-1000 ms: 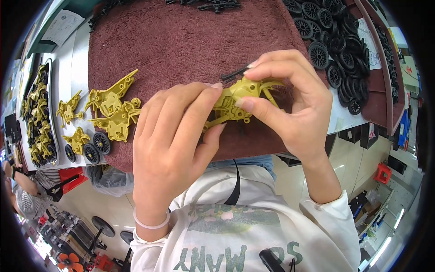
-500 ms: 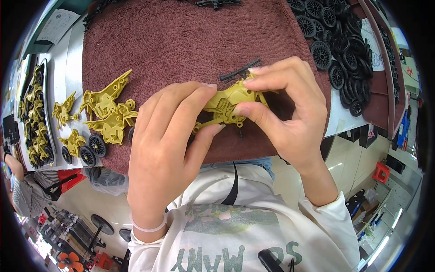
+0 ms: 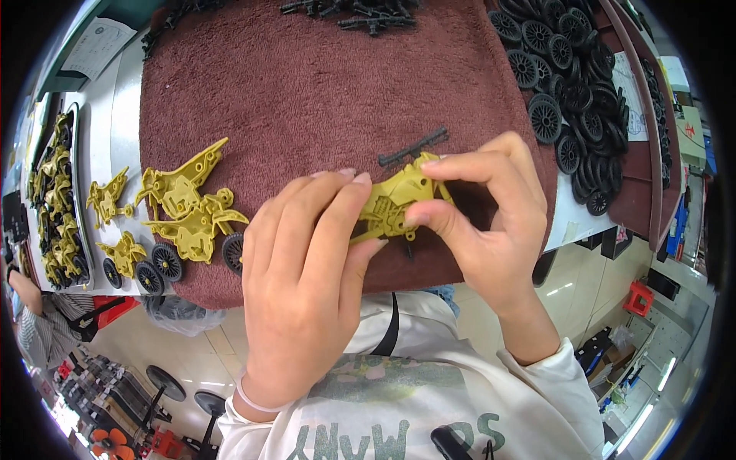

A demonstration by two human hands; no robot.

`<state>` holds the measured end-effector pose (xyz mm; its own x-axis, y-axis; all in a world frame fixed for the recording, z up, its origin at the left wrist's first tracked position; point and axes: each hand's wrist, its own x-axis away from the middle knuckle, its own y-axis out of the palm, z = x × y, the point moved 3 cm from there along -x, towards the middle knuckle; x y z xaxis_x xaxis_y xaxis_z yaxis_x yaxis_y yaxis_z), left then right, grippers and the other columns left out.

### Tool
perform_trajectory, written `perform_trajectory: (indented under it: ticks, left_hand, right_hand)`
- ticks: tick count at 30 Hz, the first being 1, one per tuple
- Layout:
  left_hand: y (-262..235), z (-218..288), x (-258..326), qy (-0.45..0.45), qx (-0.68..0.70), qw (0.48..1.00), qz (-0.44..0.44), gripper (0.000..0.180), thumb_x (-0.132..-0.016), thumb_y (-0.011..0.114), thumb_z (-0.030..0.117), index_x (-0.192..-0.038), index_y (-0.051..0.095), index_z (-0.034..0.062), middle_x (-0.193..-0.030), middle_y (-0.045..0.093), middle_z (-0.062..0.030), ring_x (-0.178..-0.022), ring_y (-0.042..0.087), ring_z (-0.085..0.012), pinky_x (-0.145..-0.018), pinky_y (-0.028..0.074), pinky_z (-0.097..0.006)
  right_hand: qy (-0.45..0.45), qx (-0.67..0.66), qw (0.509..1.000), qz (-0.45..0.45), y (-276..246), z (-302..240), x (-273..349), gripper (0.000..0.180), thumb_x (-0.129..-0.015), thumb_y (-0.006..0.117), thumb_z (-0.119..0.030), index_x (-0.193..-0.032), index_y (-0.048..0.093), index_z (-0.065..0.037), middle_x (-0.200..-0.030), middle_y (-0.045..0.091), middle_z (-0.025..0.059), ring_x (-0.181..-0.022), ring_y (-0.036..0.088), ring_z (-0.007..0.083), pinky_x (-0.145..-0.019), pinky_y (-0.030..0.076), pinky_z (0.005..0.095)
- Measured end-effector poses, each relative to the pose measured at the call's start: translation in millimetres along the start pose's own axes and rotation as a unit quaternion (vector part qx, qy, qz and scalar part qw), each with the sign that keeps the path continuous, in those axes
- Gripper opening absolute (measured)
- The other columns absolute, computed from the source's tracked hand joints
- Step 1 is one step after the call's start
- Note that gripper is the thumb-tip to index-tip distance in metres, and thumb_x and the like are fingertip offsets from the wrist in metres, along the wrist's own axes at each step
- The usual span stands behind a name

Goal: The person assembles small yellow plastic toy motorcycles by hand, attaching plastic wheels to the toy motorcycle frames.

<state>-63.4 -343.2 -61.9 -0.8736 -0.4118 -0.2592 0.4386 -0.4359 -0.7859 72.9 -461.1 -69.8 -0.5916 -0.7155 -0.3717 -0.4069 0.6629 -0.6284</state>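
Between my two hands is a yellow toy motorcycle body, held just over the dark red towel. My left hand grips its left end, and the fingers hide that part. With thumb and fingertips, my right hand pinches the other end. A black handlebar-like part sticks out along the body's far side; whether it is joined on cannot be told. Left of my hands lie yellow body halves on the towel, with black spoked wheels near them.
The towel covers the middle of the table. Many black wheels are heaped at the right. Black small parts lie at the far edge. A tray of yellow-and-black toy motorcycles stands at the left, beside smaller yellow pieces.
The view has shifted, so more of the black parts at the far edge shows. My left fingers now cover more of the motorcycle body's left end. Both hands keep their hold.
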Motion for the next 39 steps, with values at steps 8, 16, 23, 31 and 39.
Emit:
perform_trajectory:
  ticks: [8,16,23,31,39]
  left_hand:
    - [-5,6,-6,-0.041,-0.007,0.999,-0.022,0.040,-0.077,0.072,0.015,-0.114,0.067,0.0037,-0.114,0.063,-0.0092,-0.107,0.060,-0.0284,-0.092,0.044,-0.040]
    - [-6,7,-10,-0.050,-0.049,0.997,-0.031,0.035,-0.081,0.069,0.024,-0.110,0.068,0.0062,-0.108,0.065,-0.0058,-0.101,0.062,-0.0242,-0.088,0.043,-0.036]
    - [-13,6,-16,-0.082,0.019,0.993,-0.087,0.044,-0.075,0.075,0.021,-0.114,0.065,0.0033,-0.113,0.063,-0.0113,-0.105,0.058,-0.0307,-0.092,0.041,-0.040]
    - [-2,4,-14,-0.085,-0.016,0.995,-0.046,0.039,-0.076,0.073,0.030,-0.108,0.068,0.0094,-0.107,0.058,-0.0060,-0.097,0.055,-0.0268,-0.081,0.042,-0.041]
    - [-1,12,-1,-0.062,-0.051,0.997,0.001,0.040,-0.073,0.075,0.026,-0.108,0.066,0.0102,-0.110,0.056,-0.0063,-0.101,0.053,-0.0265,-0.085,0.037,-0.040]
  right_hand:
    - [0.119,-0.068,0.990,-0.022,-2,2,1,0.055,-0.064,0.090,-0.020,-0.104,0.057,-0.003,-0.094,0.058,0.0066,-0.083,0.059,0.0178,-0.073,0.050,0.0286]
    - [0.252,-0.137,0.954,-0.089,-5,0,-4,0.077,-0.069,0.089,-0.023,-0.126,0.042,-0.002,-0.098,0.055,0.0026,-0.090,0.048,0.0093,-0.082,0.035,0.0249]
    - [0.277,-0.114,0.949,-0.099,-4,-6,-11,0.073,-0.070,0.088,-0.019,-0.126,0.044,-0.003,-0.096,0.055,0.0021,-0.089,0.049,0.0098,-0.082,0.035,0.0251]
    - [0.259,-0.112,0.956,-0.077,-2,-7,-11,0.073,-0.068,0.088,-0.012,-0.126,0.044,-0.003,-0.097,0.056,0.0022,-0.090,0.051,0.0095,-0.082,0.037,0.0247]
    - [0.323,-0.236,0.908,-0.125,-6,-14,-8,0.061,-0.071,0.084,-0.002,-0.124,0.055,0.003,-0.109,0.062,0.0064,-0.098,0.057,0.0112,-0.088,0.045,0.0255]
